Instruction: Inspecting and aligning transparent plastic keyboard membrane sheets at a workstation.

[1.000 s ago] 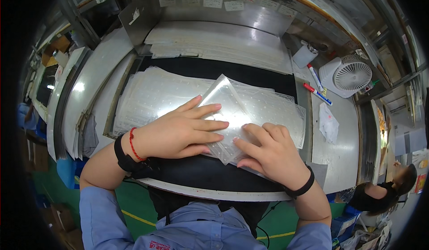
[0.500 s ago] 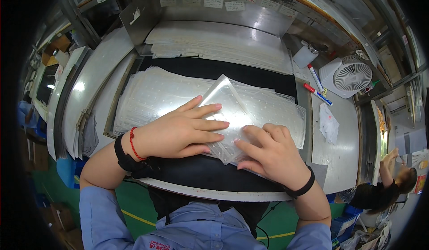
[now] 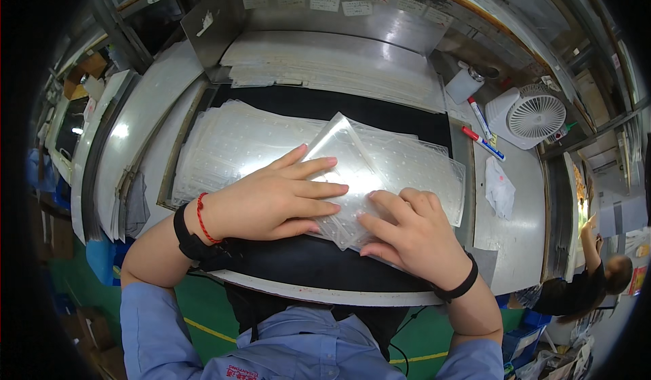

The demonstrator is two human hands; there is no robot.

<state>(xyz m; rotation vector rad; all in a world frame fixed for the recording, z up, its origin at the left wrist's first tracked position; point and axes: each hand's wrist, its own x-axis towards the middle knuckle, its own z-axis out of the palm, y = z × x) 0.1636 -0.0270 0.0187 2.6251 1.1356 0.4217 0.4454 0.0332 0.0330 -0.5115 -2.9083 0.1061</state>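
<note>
A layer of clear, dotted plastic sheets [image 3: 234, 132] spreads over a black mat [image 3: 285, 264] on the bench. On top, near the middle, a smaller shiny clear sheet [image 3: 341, 142] lies at a slant with one corner pointing away from me. My left hand [image 3: 261, 200] rests flat with its fingers spread, the fingertips on the left side of this slanted sheet. My right hand [image 3: 410, 227] touches its right side with bent fingers, the thumb close to the near edge. Whether the right fingers pinch a sheet edge is hard to make out.
Thin flat plates [image 3: 332, 61] are stacked behind the mat, and more plates [image 3: 135, 136] lean at the left. On the right sit a white fan [image 3: 532, 115], a red-capped marker [image 3: 483, 142], a white bottle [image 3: 464, 83] and a crumpled cloth [image 3: 500, 186]. Another person [image 3: 576, 285] is at far right.
Both of my hands and the sheets stay practically where they were. At the far right, the other person's raised arm has shifted slightly.
</note>
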